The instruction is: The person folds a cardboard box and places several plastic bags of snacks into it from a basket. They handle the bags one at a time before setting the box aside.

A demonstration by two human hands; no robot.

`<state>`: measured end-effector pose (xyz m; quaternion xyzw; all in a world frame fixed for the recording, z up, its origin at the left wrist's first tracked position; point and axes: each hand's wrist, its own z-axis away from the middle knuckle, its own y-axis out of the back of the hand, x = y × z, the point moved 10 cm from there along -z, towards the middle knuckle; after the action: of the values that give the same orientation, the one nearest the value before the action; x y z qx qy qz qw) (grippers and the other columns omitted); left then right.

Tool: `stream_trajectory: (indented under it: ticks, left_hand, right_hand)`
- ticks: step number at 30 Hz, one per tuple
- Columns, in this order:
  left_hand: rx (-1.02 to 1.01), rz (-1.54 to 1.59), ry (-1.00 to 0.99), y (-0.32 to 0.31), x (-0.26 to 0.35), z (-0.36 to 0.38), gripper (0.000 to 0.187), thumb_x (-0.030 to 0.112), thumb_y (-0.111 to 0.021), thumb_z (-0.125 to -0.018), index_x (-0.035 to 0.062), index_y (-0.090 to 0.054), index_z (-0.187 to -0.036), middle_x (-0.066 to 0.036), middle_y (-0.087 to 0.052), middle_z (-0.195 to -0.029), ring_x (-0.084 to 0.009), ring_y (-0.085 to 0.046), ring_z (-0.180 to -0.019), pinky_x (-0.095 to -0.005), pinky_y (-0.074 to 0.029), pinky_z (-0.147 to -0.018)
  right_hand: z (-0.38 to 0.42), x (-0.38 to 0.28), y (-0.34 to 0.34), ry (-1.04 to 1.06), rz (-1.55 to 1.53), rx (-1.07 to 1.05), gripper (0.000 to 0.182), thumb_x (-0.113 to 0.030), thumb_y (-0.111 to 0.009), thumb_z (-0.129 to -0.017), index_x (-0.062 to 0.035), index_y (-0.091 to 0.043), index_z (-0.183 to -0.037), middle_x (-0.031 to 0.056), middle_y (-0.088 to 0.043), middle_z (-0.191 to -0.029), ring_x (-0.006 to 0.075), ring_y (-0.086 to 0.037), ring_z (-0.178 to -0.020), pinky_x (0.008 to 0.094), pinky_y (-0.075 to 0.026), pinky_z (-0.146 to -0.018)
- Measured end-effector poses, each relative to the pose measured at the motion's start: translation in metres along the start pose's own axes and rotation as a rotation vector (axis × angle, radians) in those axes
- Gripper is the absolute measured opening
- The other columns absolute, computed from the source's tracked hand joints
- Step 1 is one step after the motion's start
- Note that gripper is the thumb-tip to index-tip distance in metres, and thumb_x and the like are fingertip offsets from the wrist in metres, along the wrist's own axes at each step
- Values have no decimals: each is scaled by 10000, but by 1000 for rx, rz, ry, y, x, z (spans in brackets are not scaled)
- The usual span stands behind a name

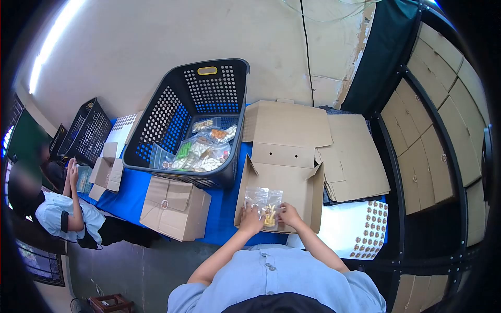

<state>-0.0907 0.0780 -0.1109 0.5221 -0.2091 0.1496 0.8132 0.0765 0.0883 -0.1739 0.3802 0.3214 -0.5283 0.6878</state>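
Note:
An open cardboard box (302,188) lies in front of me, its lid folded back towards the wall. Inside its near part is a clear plastic bag (270,216) with yellow pieces at its bottom. My left hand (251,220) is closed at the bag's left side, where more clear plastic (255,195) shows above the fingers. On the other side, my right hand (288,215) pinches the bag's right edge. Both hands are low over the box's front edge.
A dark perforated basket (235,156) holds several filled bags. A closed carton (175,208) stands left of my box. Flat cardboard (355,156) and a sticker sheet (339,227) lie to the right, beside shelves of cartons (417,151). A co-worker (73,214) stands at far left.

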Motion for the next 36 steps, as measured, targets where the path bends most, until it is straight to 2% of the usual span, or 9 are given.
stream_trajectory:
  ticks: [3,8,11,13,19,24,29,34,36]
  left_hand:
    - [40,81,65,7,-9,-1,576,337,-505,-894,-1,-399,-1349,-281,-286,-1449,-473,-249,-1342,-479,-239,-1112]
    - [58,90,14,-5,-20,-4,604,301,-541,-869,11,-367,-1371,-308,-342,-1393,-470,-337,-1293,-475,-280,-1092]
    - [124,-159,-168,47,34,33,571,224,-520,-877,50,-355,-1395,-280,-372,-1389,-471,-381,-1259,-493,-288,-1082]
    - [246,221,-452,112,74,63,511,173,-471,-907,98,-369,-1403,-245,-394,-1391,-447,-393,-1260,-519,-279,-1078]
    - [732,30,-683,301,107,127,310,199,-359,-994,59,-575,-1167,-155,-609,-1171,-348,-536,-1141,-511,-308,-1038]
    - [918,8,-832,412,91,142,384,295,-360,-992,23,-628,-1032,-149,-646,-1008,-356,-595,-963,-437,-440,-885]
    - [1068,-70,-1035,456,86,178,618,482,-241,-983,7,-636,-976,-155,-650,-948,-346,-609,-924,-410,-461,-812]
    - [1026,-191,-752,496,44,127,473,382,-334,-999,19,-630,-933,-164,-606,-863,-366,-587,-843,-402,-465,-754]
    - [1006,-104,-676,518,0,99,480,386,-331,-1001,22,-635,-932,-168,-606,-864,-358,-591,-846,-395,-465,-753]
  right_hand:
    - [3,-7,-18,3,-111,-106,320,29,-570,-842,50,-494,-1152,140,-621,-782,204,-668,-701,311,-578,-559]
    - [29,-21,9,-98,849,-50,357,-311,-571,-886,15,-690,-801,136,-674,-661,261,-679,-703,370,-535,-695]
    - [35,-9,29,-158,806,-33,456,-425,-534,-880,-23,-708,-754,160,-690,-757,285,-682,-779,397,-518,-780]
    - [53,-25,46,-184,755,-15,431,-406,-545,-877,-18,-709,-787,178,-688,-792,298,-677,-815,404,-518,-783]
    - [53,-30,75,-37,890,182,399,-369,-558,-868,3,-702,-866,246,-658,-973,387,-638,-919,451,-504,-804]
    - [55,-44,64,-158,988,-84,488,-427,-553,-880,42,-685,-888,222,-678,-841,320,-680,-745,404,-514,-755]
    - [72,-91,70,-104,904,-20,554,-475,-518,-894,57,-672,-922,226,-677,-861,310,-681,-740,397,-512,-760]
    - [73,-209,131,-8,1197,288,500,-456,-499,-909,7,-652,-1023,245,-644,-1033,397,-610,-993,464,-477,-864]
    - [66,-274,157,251,1158,443,481,-423,-456,-935,23,-618,-1008,261,-641,-960,437,-604,-923,499,-481,-819]
